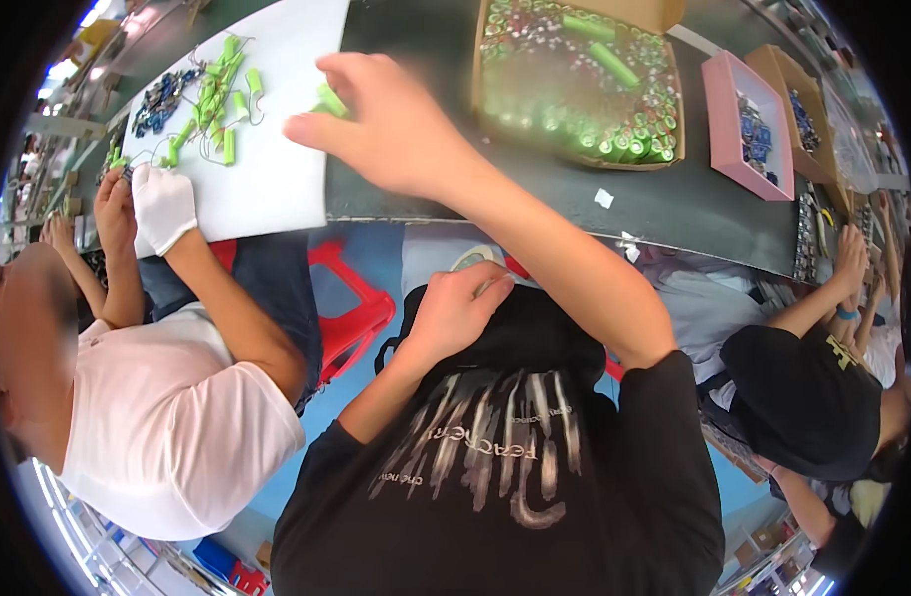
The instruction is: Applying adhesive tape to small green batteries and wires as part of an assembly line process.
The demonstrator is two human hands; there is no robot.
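Observation:
My right hand reaches across to the left, over the edge of a white foam sheet. A green cylindrical battery cell, slightly blurred, shows between its thumb and fingers. Farther left on the sheet lies a loose pile of green battery cells with thin wires, beside a heap of small blue circuit boards. My left hand is low in front of my body, above a black cloth on my lap. Its fingers are curled, and whatever they may hold is hidden.
An open cardboard box of green cells stands on the dark table. To its right are a pink box and a brown carton with blue boards. A white-gloved co-worker works at left; a red stool stands between us.

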